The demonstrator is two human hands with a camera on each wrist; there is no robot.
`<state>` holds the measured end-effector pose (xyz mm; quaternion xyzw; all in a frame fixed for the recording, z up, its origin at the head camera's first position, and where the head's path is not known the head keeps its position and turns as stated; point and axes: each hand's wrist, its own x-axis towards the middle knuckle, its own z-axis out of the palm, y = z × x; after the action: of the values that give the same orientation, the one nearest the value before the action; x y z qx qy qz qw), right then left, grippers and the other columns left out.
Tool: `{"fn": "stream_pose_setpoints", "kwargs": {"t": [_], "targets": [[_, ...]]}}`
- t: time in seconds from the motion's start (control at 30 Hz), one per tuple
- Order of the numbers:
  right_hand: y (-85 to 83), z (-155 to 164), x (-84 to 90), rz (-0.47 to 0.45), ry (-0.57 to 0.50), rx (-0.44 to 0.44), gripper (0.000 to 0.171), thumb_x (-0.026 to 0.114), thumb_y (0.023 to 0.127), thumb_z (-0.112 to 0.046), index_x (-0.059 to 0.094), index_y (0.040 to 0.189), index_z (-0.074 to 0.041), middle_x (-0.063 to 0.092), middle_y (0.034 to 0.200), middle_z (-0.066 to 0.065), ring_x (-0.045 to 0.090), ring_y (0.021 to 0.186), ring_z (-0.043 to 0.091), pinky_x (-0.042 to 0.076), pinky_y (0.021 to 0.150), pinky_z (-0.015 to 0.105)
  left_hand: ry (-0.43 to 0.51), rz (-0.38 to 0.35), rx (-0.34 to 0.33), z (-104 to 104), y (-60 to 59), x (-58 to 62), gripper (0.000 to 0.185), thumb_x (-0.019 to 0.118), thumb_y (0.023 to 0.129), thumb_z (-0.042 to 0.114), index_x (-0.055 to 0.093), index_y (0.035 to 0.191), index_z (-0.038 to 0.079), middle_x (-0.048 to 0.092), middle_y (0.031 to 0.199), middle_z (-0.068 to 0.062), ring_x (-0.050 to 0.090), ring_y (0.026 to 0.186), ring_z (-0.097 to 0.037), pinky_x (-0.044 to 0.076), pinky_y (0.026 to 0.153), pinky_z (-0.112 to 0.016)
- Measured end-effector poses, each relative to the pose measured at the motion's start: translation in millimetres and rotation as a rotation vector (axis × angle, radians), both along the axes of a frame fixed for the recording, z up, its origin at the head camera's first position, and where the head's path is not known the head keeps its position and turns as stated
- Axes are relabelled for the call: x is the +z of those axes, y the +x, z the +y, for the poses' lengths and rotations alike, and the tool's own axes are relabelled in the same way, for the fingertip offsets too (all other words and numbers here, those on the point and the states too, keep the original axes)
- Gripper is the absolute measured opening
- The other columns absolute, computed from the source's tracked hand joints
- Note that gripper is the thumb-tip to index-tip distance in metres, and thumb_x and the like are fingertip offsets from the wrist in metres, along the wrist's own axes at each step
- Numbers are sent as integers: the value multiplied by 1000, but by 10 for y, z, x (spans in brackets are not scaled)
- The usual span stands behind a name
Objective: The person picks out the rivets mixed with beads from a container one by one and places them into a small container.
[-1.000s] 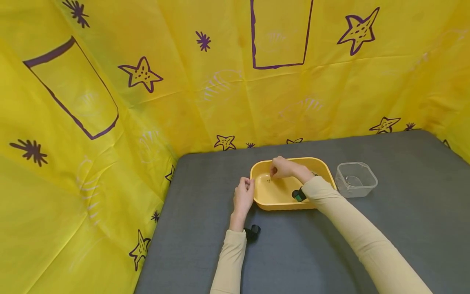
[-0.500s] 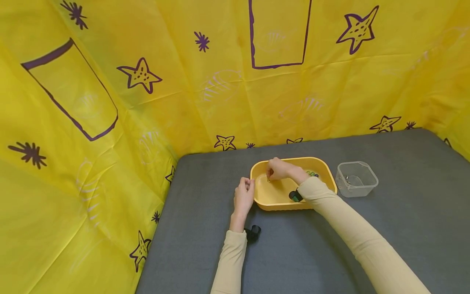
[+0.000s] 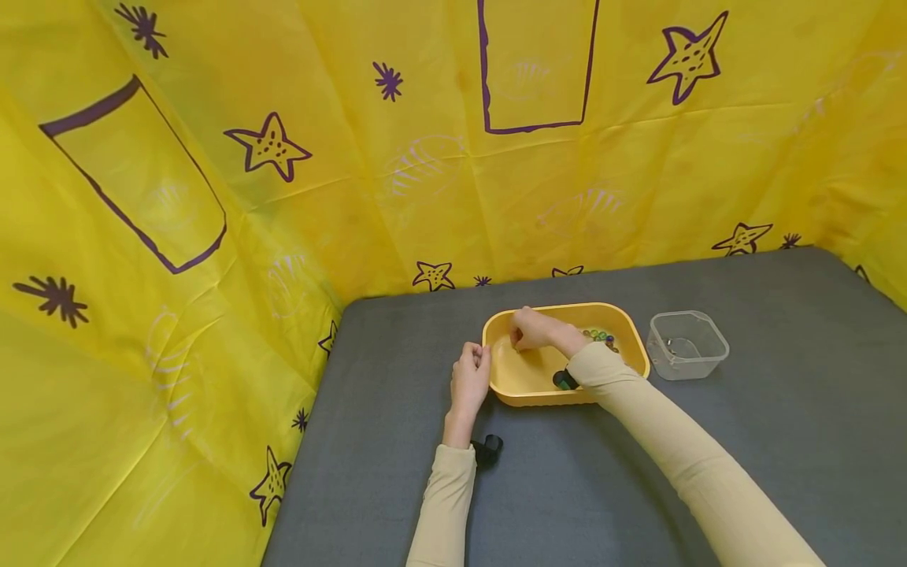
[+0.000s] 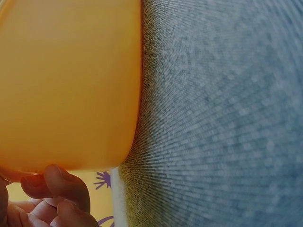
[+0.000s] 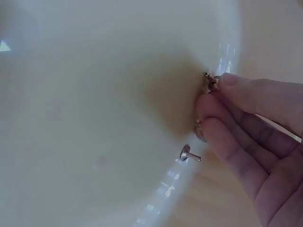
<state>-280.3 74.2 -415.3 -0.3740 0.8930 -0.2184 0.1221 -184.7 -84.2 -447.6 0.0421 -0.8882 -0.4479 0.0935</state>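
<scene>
My left hand grips the left end of a yellow plastic tub; in the left wrist view, its curled fingers touch the tub's outer wall. My right hand reaches inside the tub near its left end. Between right thumb and index finger I pinch a small metal thumbtack. Just below these fingers a second thumbtack, with a round head and short pin, lies on the tub floor. Another bit of metal is partly hidden by a fingertip.
Several coloured marbles lie in the right part of the tub, partly behind my right forearm. A clear plastic container with a few small metal bits stands to the right on the grey table. Yellow printed cloth surrounds the table.
My right hand has shifted slightly left inside the tub, uncovering more marbles on the right. The small metal piece seen below its fingers is now out of sight in the head view. My left hand has stayed put.
</scene>
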Motion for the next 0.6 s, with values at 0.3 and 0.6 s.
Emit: {"fn": "stream_pose_setpoints", "kwargs": {"t": [0.3, 0.6], "targets": [[-5, -20, -14, -7, 21, -17, 5, 69, 76, 3, 67, 73, -1, 56, 64, 1, 47, 62, 14, 40, 60, 24, 5, 2, -4, -8, -3, -10, 20, 50, 95, 26, 52, 86, 8, 43, 61, 2, 40, 51, -13, 32, 49, -27], [-8, -16, -44, 13, 5, 5, 7, 67, 75, 6, 67, 71, 0, 56, 62, 1, 47, 58, 13, 40, 57, 23, -1, 4, -3, -1, 0, -5, 21, 50, 95, 27, 53, 87, 9, 44, 62, 2, 41, 51, -13, 32, 49, -27]]}}
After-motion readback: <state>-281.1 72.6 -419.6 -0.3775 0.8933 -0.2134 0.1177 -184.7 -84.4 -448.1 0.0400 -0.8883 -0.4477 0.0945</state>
